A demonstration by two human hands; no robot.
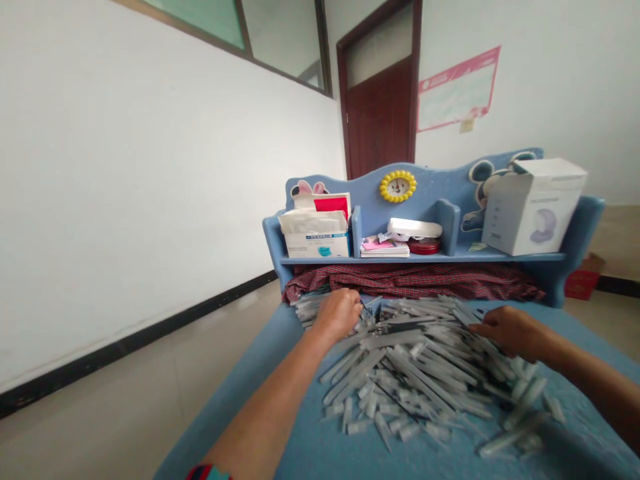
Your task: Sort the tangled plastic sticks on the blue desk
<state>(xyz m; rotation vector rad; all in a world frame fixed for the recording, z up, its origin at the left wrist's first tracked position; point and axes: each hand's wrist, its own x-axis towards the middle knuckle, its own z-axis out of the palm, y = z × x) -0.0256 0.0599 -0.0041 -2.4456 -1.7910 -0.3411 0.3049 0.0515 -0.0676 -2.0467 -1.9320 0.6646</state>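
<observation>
A big heap of grey plastic strips and small tubes (pixel 415 363) covers the blue desk top (pixel 310 453). My left hand (pixel 339 313) rests on the far left part of the heap, fingers curled down into the strips. My right hand (pixel 510 330) lies on the heap's right side, fingers bent and pinched on strips. What each hand actually grips is hidden among the pieces.
A blue shelf (pixel 425 257) stands at the desk's back, carrying a tissue box (pixel 316 237), booklets (pixel 385 247), a red tin (pixel 424 245) and a white carton (pixel 533 203). A checked cloth (pixel 415 280) lies under it. White wall left, brown door (pixel 380 120) behind.
</observation>
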